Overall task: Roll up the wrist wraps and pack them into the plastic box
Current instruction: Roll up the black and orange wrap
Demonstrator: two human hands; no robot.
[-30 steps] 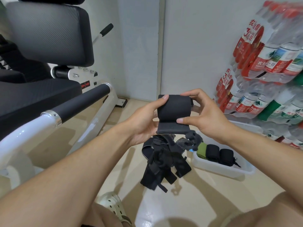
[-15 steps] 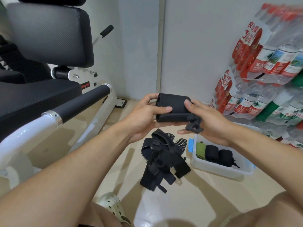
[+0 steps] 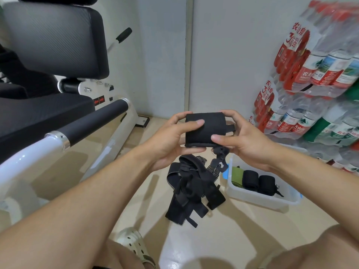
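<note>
Both forearms bare, no sleeves, no watch or bands that I can see. Left hand (image 3: 171, 140) and right hand (image 3: 244, 144) without gloves or rings. Knees bare at frame bottom. One foot wears a pale perforated clog (image 3: 136, 247), holes across its top.

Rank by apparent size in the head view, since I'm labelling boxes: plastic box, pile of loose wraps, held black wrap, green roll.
1. Plastic box and pile of loose wraps: look alike.
2. Held black wrap, nearer the camera, so unsure.
3. Green roll.
</note>
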